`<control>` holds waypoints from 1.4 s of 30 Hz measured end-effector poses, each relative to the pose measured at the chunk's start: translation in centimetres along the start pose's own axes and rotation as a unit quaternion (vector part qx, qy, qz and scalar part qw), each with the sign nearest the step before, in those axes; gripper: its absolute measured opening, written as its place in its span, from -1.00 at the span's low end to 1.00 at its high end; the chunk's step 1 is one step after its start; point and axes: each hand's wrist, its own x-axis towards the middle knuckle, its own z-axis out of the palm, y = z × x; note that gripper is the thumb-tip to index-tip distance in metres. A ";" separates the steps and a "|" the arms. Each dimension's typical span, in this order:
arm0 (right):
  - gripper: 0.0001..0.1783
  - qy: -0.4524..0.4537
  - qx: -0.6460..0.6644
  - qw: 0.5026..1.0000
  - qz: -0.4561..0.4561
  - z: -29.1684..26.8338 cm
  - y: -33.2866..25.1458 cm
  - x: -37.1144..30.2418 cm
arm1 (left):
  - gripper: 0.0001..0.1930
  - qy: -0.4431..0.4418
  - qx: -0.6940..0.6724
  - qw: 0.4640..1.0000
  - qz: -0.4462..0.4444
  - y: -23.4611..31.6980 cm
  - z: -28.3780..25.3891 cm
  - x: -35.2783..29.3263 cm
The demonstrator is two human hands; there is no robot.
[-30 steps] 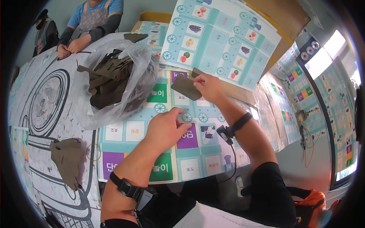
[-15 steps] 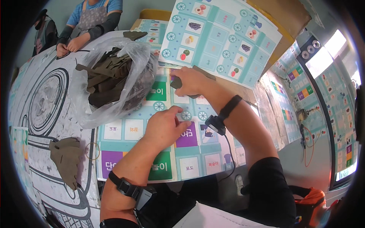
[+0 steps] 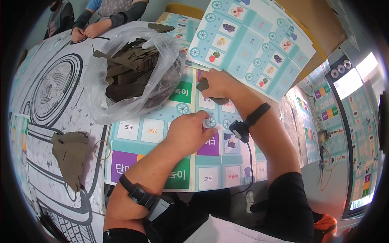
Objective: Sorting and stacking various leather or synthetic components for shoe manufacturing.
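Note:
My right hand [image 3: 219,84], closed with its thumb and fingers pinching, holds a dark olive fabric-like piece [image 3: 221,100] low over the printed sheets. Parts of the piece stick out on both sides of the hand. Just nearer to me, my left hand [image 3: 187,133] lies palm down on a printed sheet [image 3: 129,128], thumb and forefinger apart; its other fingers are hidden. To the left stands a clear plastic bag [image 3: 97,99], open at the top and heaped with similar olive pieces [image 3: 127,77].
A fan-shaped stack of olive pieces [image 3: 71,156] lies at the left beside a thin tan ring [image 3: 102,150]. Printed boards [image 3: 251,44] with fruit pictures lean on a cardboard box [image 3: 312,20]. Across the table are another person's hands [image 3: 91,30]. A cable [image 3: 253,162] hangs from my right wrist strap.
The view has shifted, so most things sit farther right in it. Both hands keep nearly the same place over the sheets, the right still gripping the olive piece.

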 end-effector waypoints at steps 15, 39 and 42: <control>-0.25 -0.035 0.003 0.998 0.059 0.1 -1.3 -0.9 | -0.53 0.000 0.014 1.000 0.000 0.1 0.2 0.1; -0.81 0.142 0.133 0.979 -0.057 6.3 3.5 -14.3 | -0.56 -0.031 -0.039 0.998 -0.038 0.6 -0.3 0.4; -0.86 0.198 0.161 0.966 -0.050 8.6 1.9 -13.9 | -0.58 -0.021 -0.020 0.998 -0.047 0.5 -0.7 0.2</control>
